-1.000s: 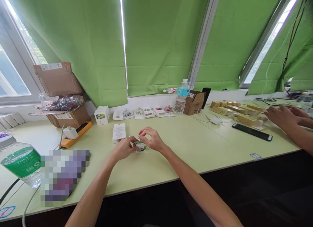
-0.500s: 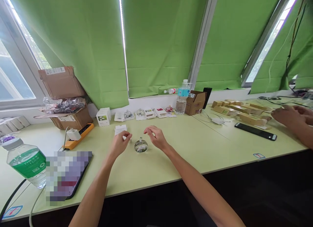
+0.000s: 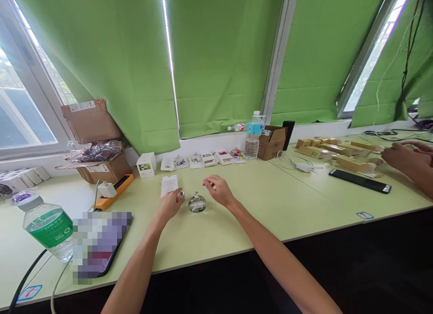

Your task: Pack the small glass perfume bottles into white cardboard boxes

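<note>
A round clear glass bottle [image 3: 197, 204] with a narrow metallic neck stands upright on the table between my hands. Just left of it, my left hand [image 3: 171, 204] is closed around a small shiny cap-like piece [image 3: 181, 195], clear with a reddish-gold middle. To the right of the bottle, slightly above it, my right hand [image 3: 218, 190] is closed with fingertips pinched together; whatever they hold, if anything, is too small to make out. Behind my left hand lies a white printed paper or box [image 3: 169, 184], partly covered by it.
Several small white boxes and bottles [image 3: 209, 159] line the wall. A water bottle [image 3: 253, 140] and an open carton [image 3: 271, 143] stand behind. At left are a phone [image 3: 101, 246], a power strip [image 3: 115, 192] and a green-labelled bottle [image 3: 50, 228]. Another person's hands [image 3: 406, 158] are at right.
My left hand has turned and lowered, so the small shiny piece in it now shows. My right hand stays beside the bottle, its fingers curled closer. The view has shifted slightly.
</note>
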